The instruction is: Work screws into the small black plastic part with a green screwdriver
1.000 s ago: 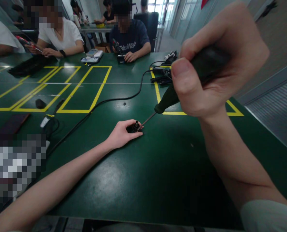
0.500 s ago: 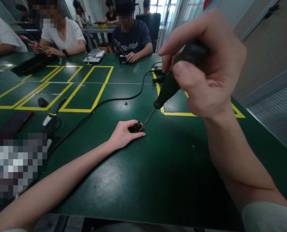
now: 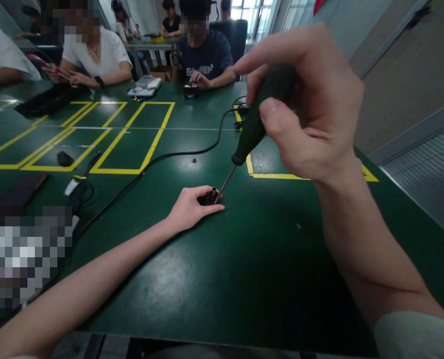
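Note:
Near the middle of the green table, my left hand [image 3: 190, 207] grips a small black part [image 3: 211, 197] with a short metal tube standing up from it. Its thumb and fingers close around the part's sides. My right hand [image 3: 311, 104] is raised at the upper right, wrapped round the dark green handle of a screwdriver [image 3: 247, 133]. The screwdriver slants down to the left, and its thin shaft ends at the right side of the black part. Exactly what the tip touches is too small to tell.
A black cable [image 3: 177, 154] curves across the green table [image 3: 244, 274]. Yellow tape [image 3: 154, 142] marks rectangles. At left lie a dark flat object [image 3: 23, 192], a black lump [image 3: 65, 158] and a connector [image 3: 72, 186]. People [image 3: 207, 55] work across the table.
My right hand has shifted left and slightly down, and the screwdriver now stands a little steeper. My left hand keeps its grip. The person opposite has moved a tool back from the small black box.

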A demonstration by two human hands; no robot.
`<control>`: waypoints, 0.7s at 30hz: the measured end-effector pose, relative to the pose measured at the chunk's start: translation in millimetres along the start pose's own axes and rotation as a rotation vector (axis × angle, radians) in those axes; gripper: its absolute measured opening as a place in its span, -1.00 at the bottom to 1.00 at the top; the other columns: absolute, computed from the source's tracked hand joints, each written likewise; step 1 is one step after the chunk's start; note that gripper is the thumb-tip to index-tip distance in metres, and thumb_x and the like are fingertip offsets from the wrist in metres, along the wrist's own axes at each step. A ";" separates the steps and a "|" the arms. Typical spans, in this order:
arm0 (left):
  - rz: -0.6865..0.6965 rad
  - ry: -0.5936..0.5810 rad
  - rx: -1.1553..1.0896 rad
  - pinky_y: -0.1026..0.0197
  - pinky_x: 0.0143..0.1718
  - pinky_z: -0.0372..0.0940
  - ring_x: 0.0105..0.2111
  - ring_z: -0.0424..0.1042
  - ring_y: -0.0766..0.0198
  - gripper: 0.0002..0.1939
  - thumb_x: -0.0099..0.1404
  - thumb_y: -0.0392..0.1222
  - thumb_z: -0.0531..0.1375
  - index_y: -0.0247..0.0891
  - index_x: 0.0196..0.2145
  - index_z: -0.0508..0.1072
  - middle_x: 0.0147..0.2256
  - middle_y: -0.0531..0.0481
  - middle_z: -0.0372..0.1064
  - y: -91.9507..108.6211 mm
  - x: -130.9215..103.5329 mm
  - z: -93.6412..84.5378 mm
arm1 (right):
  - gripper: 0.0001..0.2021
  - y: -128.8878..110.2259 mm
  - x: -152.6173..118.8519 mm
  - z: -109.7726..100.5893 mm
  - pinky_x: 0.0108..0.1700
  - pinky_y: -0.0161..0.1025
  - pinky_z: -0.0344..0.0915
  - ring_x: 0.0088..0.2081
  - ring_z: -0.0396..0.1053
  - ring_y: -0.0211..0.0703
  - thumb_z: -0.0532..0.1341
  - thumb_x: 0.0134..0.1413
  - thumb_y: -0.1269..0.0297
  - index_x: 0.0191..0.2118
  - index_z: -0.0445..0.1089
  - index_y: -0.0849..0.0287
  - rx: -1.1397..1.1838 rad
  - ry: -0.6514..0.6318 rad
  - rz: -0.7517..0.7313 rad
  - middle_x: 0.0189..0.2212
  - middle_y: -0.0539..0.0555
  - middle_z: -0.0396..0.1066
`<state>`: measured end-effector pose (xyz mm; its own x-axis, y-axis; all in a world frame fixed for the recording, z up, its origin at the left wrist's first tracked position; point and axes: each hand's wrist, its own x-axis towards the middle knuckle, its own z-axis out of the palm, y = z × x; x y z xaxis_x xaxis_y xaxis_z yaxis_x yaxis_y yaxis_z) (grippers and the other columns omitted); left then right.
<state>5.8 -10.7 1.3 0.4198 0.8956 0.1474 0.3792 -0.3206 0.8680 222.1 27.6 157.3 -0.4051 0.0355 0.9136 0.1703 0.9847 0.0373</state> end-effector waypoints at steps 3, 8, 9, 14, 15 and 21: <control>-0.001 0.002 -0.011 0.14 -0.16 0.44 -0.26 0.58 0.12 -0.71 0.23 -0.02 0.47 -0.26 -0.19 0.67 -0.29 -0.04 0.64 -0.1 0.0 0.5 | -0.71 0.3 -2.0 0.7 -0.12 -0.16 0.49 -0.22 0.47 -0.21 0.08 0.35 0.14 -0.05 0.49 0.12 -0.056 0.054 0.023 -0.20 0.02 0.52; -0.001 -0.003 -0.039 0.11 -0.11 0.46 -0.24 0.59 0.10 -0.71 0.22 -0.02 0.47 -0.26 -0.19 0.67 -0.27 -0.06 0.64 0.1 0.2 0.6 | -0.68 -4.1 -7.6 -1.8 -0.05 -0.05 0.52 -0.14 0.48 -0.09 0.07 0.35 0.02 -0.07 0.53 -0.03 -0.117 0.068 0.105 -0.21 0.02 0.48; -0.006 -0.004 -0.035 0.11 -0.13 0.46 -0.25 0.59 0.11 -0.71 0.22 -0.02 0.47 -0.26 -0.18 0.67 -0.27 -0.05 0.64 0.2 0.1 0.5 | -0.68 -3.8 -8.3 -1.9 -0.06 -0.05 0.52 -0.14 0.48 -0.08 0.08 0.34 -0.01 -0.08 0.53 -0.03 -0.112 0.081 0.095 -0.22 0.03 0.47; -0.004 0.000 -0.014 0.13 -0.17 0.44 -0.27 0.57 0.13 -0.71 0.22 -0.02 0.47 -0.25 -0.18 0.68 -0.29 -0.04 0.63 0.4 -0.2 -0.2 | -0.69 -2.1 -7.1 -1.0 -0.07 -0.09 0.51 -0.17 0.47 -0.16 0.07 0.36 0.03 -0.07 0.51 0.00 -0.106 0.073 0.082 -0.20 0.00 0.47; -0.001 0.000 -0.010 0.14 -0.17 0.44 -0.28 0.57 0.13 -0.71 0.22 -0.02 0.47 -0.26 -0.19 0.68 -0.30 -0.04 0.63 0.3 -0.1 -0.3 | -0.69 -1.9 -6.1 -0.9 -0.08 -0.11 0.50 -0.18 0.46 -0.17 0.06 0.36 0.04 -0.08 0.51 0.01 -0.113 0.066 0.066 -0.21 -0.01 0.48; 0.000 -0.002 -0.003 0.14 -0.18 0.42 -0.28 0.56 0.14 -0.71 0.23 -0.02 0.47 -0.27 -0.19 0.67 -0.30 -0.04 0.63 -1.1 0.4 0.1 | -0.66 0.1 -2.7 2.1 -0.13 -0.14 0.48 -0.21 0.44 -0.19 0.02 0.36 0.07 -0.16 0.51 0.05 -0.134 0.079 -0.011 -0.27 -0.02 0.48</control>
<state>5.6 -10.0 0.3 0.4214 0.8951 0.1460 0.3767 -0.3192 0.8696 221.4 28.0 154.0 -0.3366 0.0060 0.9416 0.2864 0.9533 0.0963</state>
